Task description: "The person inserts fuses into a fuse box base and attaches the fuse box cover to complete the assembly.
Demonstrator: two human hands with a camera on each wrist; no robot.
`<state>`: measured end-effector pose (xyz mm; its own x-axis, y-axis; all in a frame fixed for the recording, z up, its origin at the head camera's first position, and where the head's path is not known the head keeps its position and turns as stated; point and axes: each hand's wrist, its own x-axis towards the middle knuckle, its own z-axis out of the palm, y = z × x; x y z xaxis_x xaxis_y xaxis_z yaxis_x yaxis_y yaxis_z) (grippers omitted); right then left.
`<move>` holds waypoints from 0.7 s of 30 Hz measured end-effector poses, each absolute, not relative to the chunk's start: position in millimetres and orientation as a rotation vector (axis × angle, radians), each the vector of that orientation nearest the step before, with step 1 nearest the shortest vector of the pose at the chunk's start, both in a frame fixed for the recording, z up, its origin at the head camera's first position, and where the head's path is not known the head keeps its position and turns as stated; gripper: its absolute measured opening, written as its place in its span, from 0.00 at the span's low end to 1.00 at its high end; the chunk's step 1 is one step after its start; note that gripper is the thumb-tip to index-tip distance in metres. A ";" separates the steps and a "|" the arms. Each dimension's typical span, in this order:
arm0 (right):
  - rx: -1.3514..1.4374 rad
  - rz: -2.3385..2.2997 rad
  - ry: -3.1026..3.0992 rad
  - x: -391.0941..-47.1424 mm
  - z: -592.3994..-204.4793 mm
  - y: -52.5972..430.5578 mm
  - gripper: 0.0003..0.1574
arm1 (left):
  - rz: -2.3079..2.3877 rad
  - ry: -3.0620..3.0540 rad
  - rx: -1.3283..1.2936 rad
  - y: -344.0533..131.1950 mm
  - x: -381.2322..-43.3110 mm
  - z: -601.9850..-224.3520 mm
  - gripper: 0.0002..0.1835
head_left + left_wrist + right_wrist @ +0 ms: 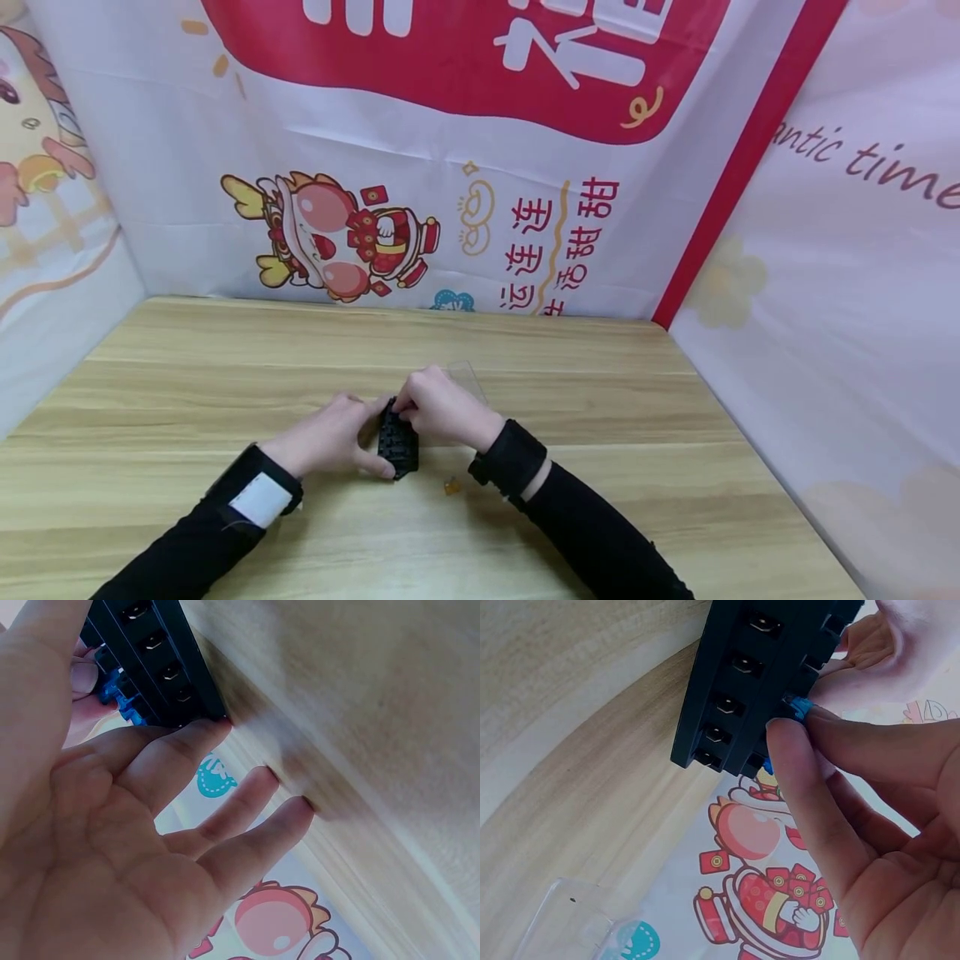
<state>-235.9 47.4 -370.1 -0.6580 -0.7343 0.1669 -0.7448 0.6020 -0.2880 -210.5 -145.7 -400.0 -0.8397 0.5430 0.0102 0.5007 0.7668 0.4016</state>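
A black terminal block [398,446] with a row of slots stands on the table. My left hand [330,437] grips its ends, thumb at the near end and a finger at the far end; two other fingers [251,796] extend past it in the left wrist view. From the right, my right hand [446,408] pinches a small blue piece [801,707] between thumb and forefinger against the block's upper side. Another bit of blue shows just below it in the right wrist view. Fingers partly hide the blue pieces, so their exact kind is unclear.
A clear plastic cover [468,381] lies on the wooden table [600,467] behind my right hand. Near the right wrist is a small orange-brown piece [452,486]. A printed cloth [375,108] hangs behind the table's far edge.
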 end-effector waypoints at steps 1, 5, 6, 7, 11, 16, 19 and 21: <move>1.290 0.525 -2.784 -236.0 -370.2 47.9 0.08 | 0.602 2.852 0.841 -145.3 -209.4 -399.7 0.55; 1.312 0.539 -2.778 -235.5 -370.1 49.7 0.07 | 0.612 2.852 0.840 -143.2 -205.9 -398.5 0.54; 1.317 0.537 -2.773 -235.1 -369.7 50.1 0.07 | 0.616 2.852 0.840 -142.7 -205.1 -398.3 0.54; 1.318 0.537 -2.769 -234.5 -369.2 50.8 0.07 | 0.617 2.854 0.843 -142.0 -204.7 -398.2 0.54; 1.326 0.537 -2.764 -231.9 -368.0 52.6 0.07 | 0.617 2.855 0.849 -140.2 -201.7 -397.7 0.54; 1.354 0.507 -2.740 -230.0 -367.8 53.7 0.08 | 0.613 2.853 0.832 -139.6 -200.3 -396.8 0.54; 1.362 0.506 -2.730 -230.9 -368.4 53.9 0.07 | 0.621 2.846 0.818 -139.3 -200.6 -396.4 0.54; 1.360 0.514 -2.732 -231.6 -368.6 54.1 0.07 | 0.621 2.846 0.813 -138.9 -200.9 -396.2 0.54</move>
